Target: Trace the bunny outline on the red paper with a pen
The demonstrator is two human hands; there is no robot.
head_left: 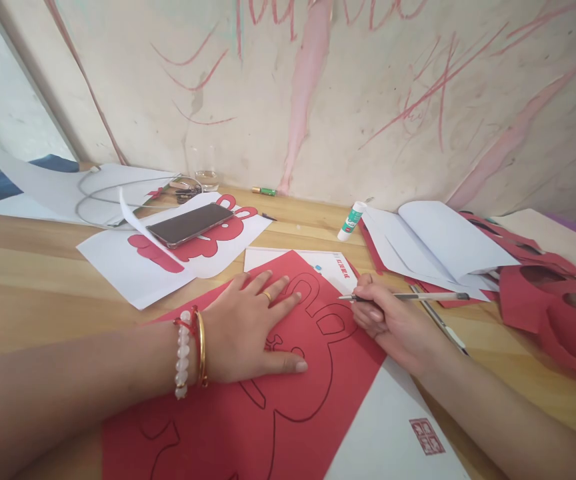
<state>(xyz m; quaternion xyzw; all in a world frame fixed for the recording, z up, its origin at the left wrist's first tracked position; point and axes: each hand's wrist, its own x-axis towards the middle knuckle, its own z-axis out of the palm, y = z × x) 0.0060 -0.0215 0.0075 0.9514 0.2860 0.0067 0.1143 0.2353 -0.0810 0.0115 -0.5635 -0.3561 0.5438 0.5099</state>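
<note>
Under my hands lies a sheet of red paper [298,400] with a rabbit outlined on it in dark ink. My left hand [248,327] rests flat on the drawing with fingers spread, covering part of the face. Between the fingers of my right hand [393,320] is a pen [433,296], its tip pointing left just above the outlined ears. A white printed sheet [388,427] with a red stamp-like mark shows beneath the red paper.
At the left, a phone [191,223] lies on a white sheet with a red rabbit cutout [228,227]. A glue stick [352,221] stands near the wall. White papers [433,240], red paper scraps [543,300], a cable [83,200], a glass [207,179] and a battery [265,191] surround the work.
</note>
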